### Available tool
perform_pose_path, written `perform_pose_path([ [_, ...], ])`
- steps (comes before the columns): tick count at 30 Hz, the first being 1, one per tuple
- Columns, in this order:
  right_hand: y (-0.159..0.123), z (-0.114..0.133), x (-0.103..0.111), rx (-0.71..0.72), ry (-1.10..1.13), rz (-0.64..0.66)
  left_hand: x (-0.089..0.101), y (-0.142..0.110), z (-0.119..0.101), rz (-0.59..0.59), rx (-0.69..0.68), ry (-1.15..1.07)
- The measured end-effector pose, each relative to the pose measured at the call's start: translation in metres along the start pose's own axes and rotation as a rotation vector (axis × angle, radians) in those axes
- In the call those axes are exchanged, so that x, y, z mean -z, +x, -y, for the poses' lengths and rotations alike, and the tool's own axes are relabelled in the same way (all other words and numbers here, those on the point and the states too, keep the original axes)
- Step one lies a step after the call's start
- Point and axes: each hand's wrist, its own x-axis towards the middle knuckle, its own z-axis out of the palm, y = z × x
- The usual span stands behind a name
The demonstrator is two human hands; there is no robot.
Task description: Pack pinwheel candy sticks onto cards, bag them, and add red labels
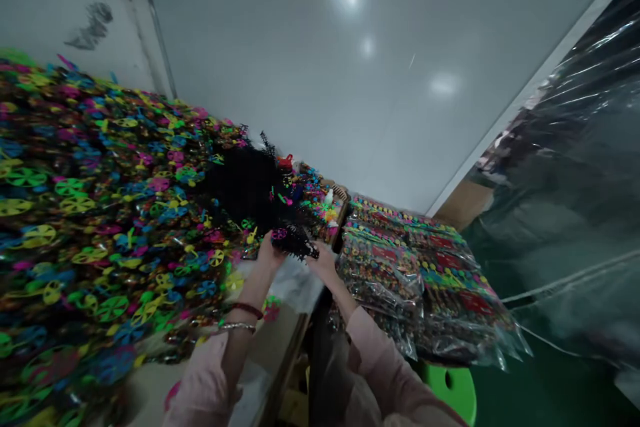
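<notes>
The left hand point(271, 253) and the right hand point(323, 261) hold a black bumpy piece point(296, 243) between them, just in front of the big black pile point(245, 180). Gentle fingers at both ends should help keep it off the bright toys point(113, 213).

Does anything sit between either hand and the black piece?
Nothing visible does: the left hand and right hand already hold the black piece, one at each end. The dark heap lies beyond it, not between.
</notes>
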Motion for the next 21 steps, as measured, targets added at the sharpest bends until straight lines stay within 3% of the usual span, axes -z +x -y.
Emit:
perform_pose_path([
  [6,-0.016,-0.016,-0.026,-0.002,-0.095,0.075,0.046,-0.032,-0.012,-0.213,-0.037,0.05],
  [9,-0.023,-0.015,-0.034,-0.015,-0.163,0.089,0.072,-0.053,-0.02,-0.208,-0.122,0.166],
  [12,-0.027,-0.013,-0.034,-0.007,-0.268,0.158,0.1,-0.068,-0.028,-0.229,-0.324,0.365],
  [15,-0.023,-0.008,-0.025,0.003,-0.348,0.234,0.126,-0.072,-0.039,-0.417,-0.667,0.779],
  [17,-0.019,-0.001,-0.018,0.001,-0.345,0.208,0.135,-0.068,-0.042,-0.497,-0.765,1.045],
  [21,-0.015,0.013,-0.008,0.024,-0.38,0.077,0.124,-0.05,-0.028,-0.389,-0.63,1.274],
])
